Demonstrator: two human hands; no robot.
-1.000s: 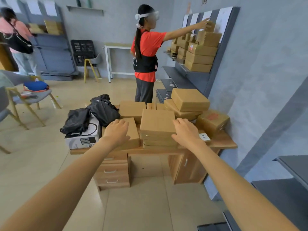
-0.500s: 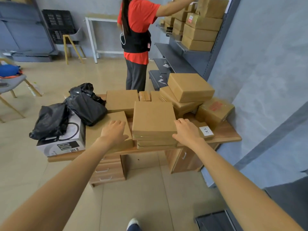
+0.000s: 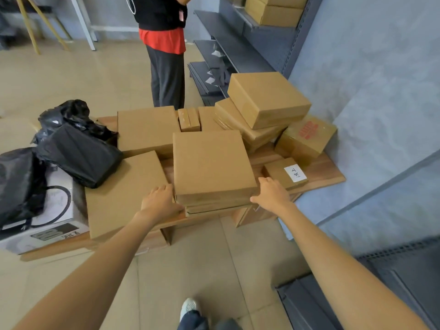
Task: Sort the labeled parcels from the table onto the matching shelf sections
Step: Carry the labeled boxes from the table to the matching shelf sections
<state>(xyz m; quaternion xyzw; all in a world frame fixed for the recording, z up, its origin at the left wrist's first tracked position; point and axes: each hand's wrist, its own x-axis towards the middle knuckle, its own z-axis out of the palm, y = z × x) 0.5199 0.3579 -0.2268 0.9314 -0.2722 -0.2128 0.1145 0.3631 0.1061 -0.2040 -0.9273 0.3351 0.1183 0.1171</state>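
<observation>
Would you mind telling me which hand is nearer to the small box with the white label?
Right. The right hand is at the flat box stack's right edge, just beside the small labeled box. The left hand is on the stack's far side.

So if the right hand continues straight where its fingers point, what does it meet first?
Probably the small brown cardboard box with the white label, just beyond the right hand; depth is unclear.
</observation>
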